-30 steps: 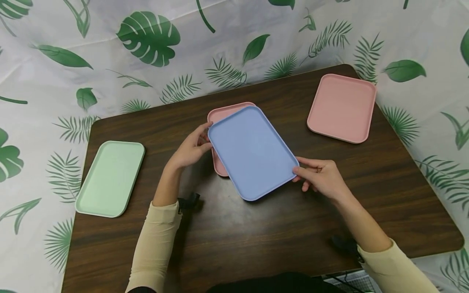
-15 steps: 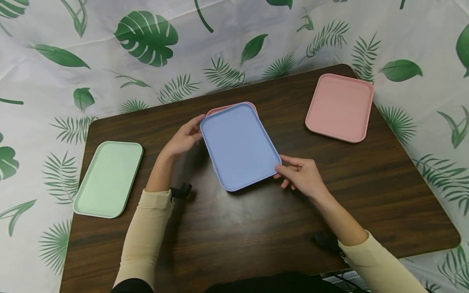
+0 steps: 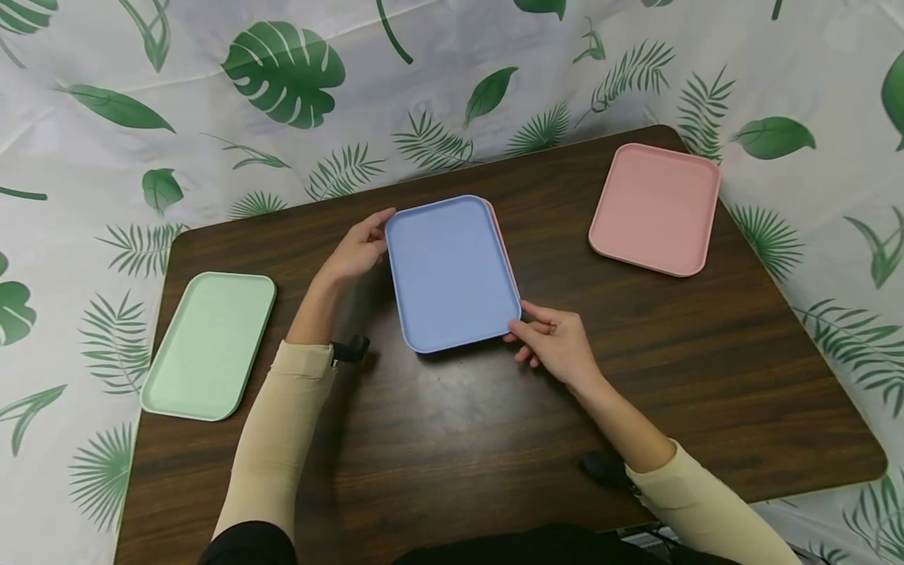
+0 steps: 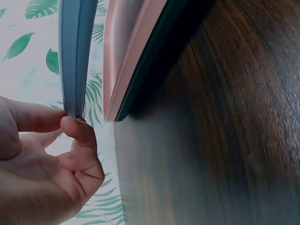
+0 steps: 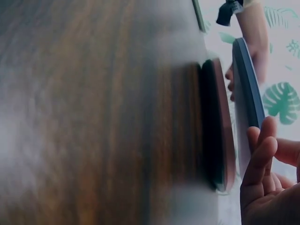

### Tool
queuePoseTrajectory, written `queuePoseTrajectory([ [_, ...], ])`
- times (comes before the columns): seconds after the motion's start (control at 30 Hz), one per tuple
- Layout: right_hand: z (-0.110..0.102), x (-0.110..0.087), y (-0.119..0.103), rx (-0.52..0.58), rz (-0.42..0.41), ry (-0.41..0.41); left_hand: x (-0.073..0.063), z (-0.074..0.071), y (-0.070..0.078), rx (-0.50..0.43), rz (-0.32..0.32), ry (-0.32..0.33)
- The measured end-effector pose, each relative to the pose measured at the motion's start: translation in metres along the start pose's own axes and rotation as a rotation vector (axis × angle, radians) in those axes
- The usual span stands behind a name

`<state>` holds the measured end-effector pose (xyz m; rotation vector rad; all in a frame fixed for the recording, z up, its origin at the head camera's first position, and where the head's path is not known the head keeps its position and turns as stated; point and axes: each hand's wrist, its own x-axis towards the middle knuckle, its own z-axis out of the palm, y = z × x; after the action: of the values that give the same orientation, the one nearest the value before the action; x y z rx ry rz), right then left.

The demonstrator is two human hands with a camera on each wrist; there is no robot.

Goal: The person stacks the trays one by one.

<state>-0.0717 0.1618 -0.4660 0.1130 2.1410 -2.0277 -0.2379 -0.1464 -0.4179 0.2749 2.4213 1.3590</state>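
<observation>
A blue tray [image 3: 455,275] is held level over a pink tray [image 3: 500,235], of which only a thin strip shows along the right side in the head view. Both wrist views show a gap between the blue tray [image 4: 75,56] and the pink tray [image 4: 129,61] below it. My left hand [image 3: 356,247] pinches the blue tray at its far left corner. At the near right corner, my right hand [image 3: 554,341] pinches it between thumb and fingers. Under the pink rim runs a dark green edge [image 4: 145,65]; whether it is a separate tray I cannot tell.
A green tray [image 3: 209,345] lies at the left of the brown wooden table [image 3: 452,439]. Another pink tray [image 3: 657,208] lies at the far right, near the table's edge. Behind stands a white cloth [image 3: 395,94] printed with green leaves.
The blue tray has moved left and slightly away from me, and has turned so that it lines up with the pink tray beneath. Both hands have moved along, still holding it.
</observation>
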Motion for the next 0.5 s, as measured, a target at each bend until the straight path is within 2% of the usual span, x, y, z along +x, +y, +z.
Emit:
queuePoseTrajectory([
  [0.07, 0.002, 0.001, 0.002, 0.003, 0.002, 0.003, 0.007, 0.002, -0.010, -0.001, -0.006, 0.026],
  [0.27, 0.002, 0.007, 0.004, -0.024, -0.004, 0.025, 0.013, 0.006, -0.005, -0.002, -0.027, 0.060],
  [0.5, 0.001, 0.014, 0.001, -0.028, 0.024, 0.020, 0.022, 0.010, -0.007, 0.017, -0.049, 0.087],
])
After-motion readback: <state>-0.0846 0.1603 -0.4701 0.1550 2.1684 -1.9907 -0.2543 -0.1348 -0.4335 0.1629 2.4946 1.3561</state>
